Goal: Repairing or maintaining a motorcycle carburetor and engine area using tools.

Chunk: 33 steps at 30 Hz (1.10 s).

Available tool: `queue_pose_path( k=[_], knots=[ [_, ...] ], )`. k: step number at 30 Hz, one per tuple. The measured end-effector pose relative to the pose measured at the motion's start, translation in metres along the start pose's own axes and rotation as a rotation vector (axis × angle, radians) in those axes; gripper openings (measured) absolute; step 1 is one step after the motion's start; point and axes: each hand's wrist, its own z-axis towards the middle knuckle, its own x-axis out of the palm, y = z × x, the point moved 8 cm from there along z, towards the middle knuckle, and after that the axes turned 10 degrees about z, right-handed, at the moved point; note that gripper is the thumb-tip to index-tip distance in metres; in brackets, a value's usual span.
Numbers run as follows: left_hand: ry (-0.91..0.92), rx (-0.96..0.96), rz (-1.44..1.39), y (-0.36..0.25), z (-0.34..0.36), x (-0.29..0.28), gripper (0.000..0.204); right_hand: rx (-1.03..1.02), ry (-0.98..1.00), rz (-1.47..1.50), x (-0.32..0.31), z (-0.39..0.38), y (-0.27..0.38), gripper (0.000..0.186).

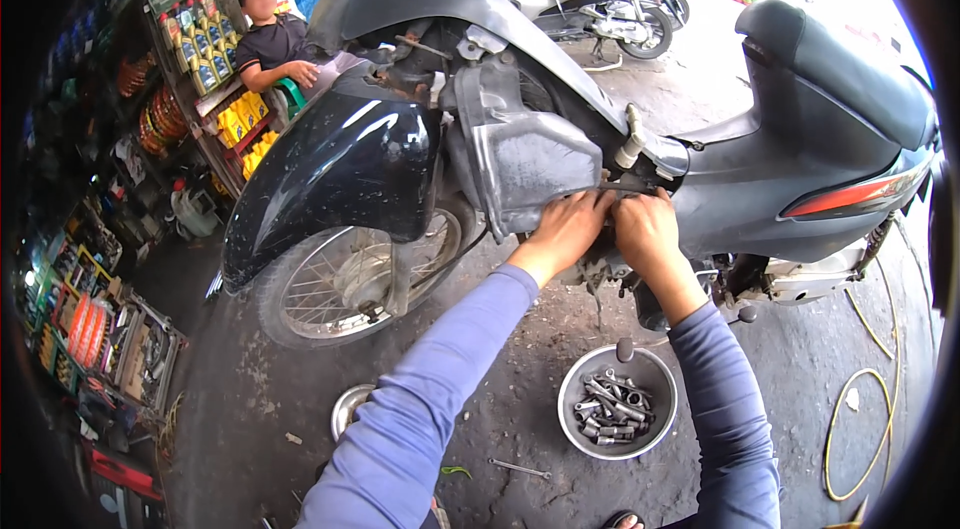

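Note:
A grey scooter (850, 174) stands side-on before me with part of its front panelling off. Below its frame, my left hand (568, 231) and my right hand (643, 232) work close together beside the grey plastic housing (535, 164). The left hand is closed, its fingers bent against the housing's lower right corner. Fingers of the right hand are curled over at the edge of the side panel, beside a thin dark part. What either hand grips is hidden behind the fingers. Just above them sticks up a pale fitting (630, 139).
A metal bowl (569, 419) of sockets and wrenches sits on the ground beneath my right arm. Near it lie a wrench (520, 469) and another metal dish (345, 411). The black front fender (350, 169) and a yellow hose (830, 444) flank me. A person (270, 44) sits by shelves.

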Motion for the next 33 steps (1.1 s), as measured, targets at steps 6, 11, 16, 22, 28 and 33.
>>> queue_pose_path(
  k=[6,11,16,22,28,33],
  knots=[
    [0.109,-0.021,-0.004,0.001,0.002,0.006,0.038,0.015,0.053,0.015,0.006,-0.001,-0.004,0.014],
    [0.058,0.014,0.096,0.000,0.001,0.011,0.036,0.048,0.083,0.025,0.002,0.000,-0.001,0.019],
    [0.008,0.032,0.115,0.001,0.001,0.015,0.036,0.052,0.176,0.004,0.001,0.003,-0.003,0.020],
    [-0.160,0.082,0.117,-0.002,-0.001,0.003,0.033,0.115,0.233,-0.040,0.001,0.006,-0.001,0.019],
    [-0.161,0.064,0.072,0.003,0.001,0.008,0.024,0.150,0.202,-0.019,0.002,0.004,0.001,0.017],
    [-0.176,-0.007,0.050,0.009,0.003,0.010,0.020,0.175,0.093,-0.007,0.003,0.004,-0.001,0.015]
  ],
)
